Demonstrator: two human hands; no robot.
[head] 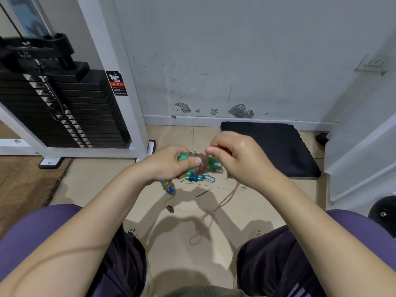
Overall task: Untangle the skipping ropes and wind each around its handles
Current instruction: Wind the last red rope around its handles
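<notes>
My left hand (pixel 171 162) grips a pair of green handles (pixel 211 162) with brown rope (pixel 201 162) wound around their middle. My right hand (pixel 237 156) pinches that brown rope just above the handles. The loose end of the brown rope (pixel 212 211) hangs down and loops on the floor between my knees. On the floor below my hands lies a second green-handled rope (pixel 196 177) wrapped in blue cord, with a blue loop sticking out to the right. A third bundle with blue handles (pixel 169 188) lies to its left, a short cord trailing from it.
A black weight stack (pixel 64 108) in a white frame stands at the left. A black mat (pixel 272 146) lies against the wall at the right. A small black clip (pixel 170 209) lies on the tiled floor. A dark round object (pixel 383 213) sits at the far right.
</notes>
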